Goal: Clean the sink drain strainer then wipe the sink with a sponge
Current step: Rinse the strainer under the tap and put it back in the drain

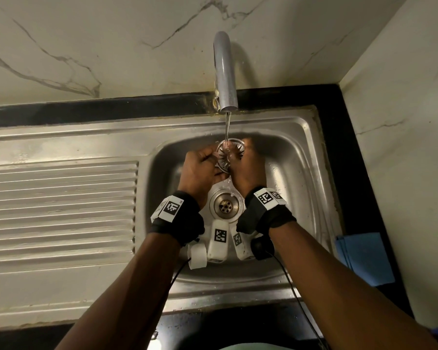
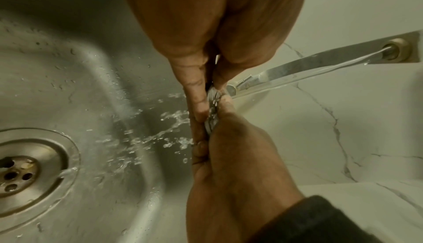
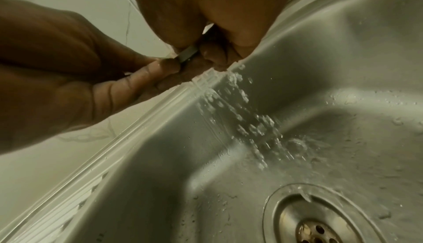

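A round metal strainer (image 1: 230, 154) with radial slots is held tilted over the sink basin (image 1: 296, 173), under a thin stream of water from the tap (image 1: 225, 72). My left hand (image 1: 208, 162) pinches its left rim and my right hand (image 1: 245, 160) pinches its right rim. The left wrist view shows the strainer (image 2: 213, 109) edge-on between my left fingers (image 2: 194, 93) and my right hand (image 2: 240, 156). Only a sliver of the strainer (image 3: 187, 55) shows in the right wrist view, pinched by both hands. Water sprays off it into the basin. The open drain (image 1: 225, 205) lies below the hands.
A blue folded cloth or sponge (image 1: 364, 258) lies on the black counter at the sink's right edge. The ribbed draining board (image 1: 61, 205) stretches to the left. Marble wall panels stand behind and to the right. Wrist-camera cables hang over the sink's front edge.
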A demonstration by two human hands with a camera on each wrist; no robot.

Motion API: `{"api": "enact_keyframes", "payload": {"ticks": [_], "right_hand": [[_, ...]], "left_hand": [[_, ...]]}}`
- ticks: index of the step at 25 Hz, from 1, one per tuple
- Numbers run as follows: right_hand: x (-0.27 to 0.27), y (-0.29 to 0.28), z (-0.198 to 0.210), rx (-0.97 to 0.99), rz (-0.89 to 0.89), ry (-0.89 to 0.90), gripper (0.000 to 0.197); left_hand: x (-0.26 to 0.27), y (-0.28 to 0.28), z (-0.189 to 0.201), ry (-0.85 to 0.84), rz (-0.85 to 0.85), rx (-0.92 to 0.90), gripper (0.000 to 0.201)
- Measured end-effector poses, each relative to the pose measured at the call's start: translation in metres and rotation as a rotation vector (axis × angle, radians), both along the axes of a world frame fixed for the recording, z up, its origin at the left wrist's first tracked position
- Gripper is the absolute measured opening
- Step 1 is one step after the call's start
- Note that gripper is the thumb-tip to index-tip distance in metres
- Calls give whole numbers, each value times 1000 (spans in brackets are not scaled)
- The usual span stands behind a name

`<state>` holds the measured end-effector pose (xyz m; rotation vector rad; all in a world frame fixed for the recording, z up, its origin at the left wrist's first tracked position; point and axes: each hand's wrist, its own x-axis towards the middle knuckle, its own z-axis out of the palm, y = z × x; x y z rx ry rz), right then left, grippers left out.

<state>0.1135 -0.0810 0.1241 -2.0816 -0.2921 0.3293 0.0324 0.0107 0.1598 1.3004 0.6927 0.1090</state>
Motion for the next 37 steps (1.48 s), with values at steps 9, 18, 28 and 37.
{"api": "enact_keyframes", "payload": {"ticks": [9,18,28,37], "right_hand": [[-3,-1,3,-10,84,7,26],[-4,-6,3,115,114,96,48],[-3,3,2,58,-57,45,33],[2,-9,11,102,144,110,30]], "left_hand": [[-3,6,-4,3,-11,104,32],[1,7,-3,105,56,39,25],[-1,0,-1,47,12,141,26],[-1,14,8,126,-151,195,26]]}}
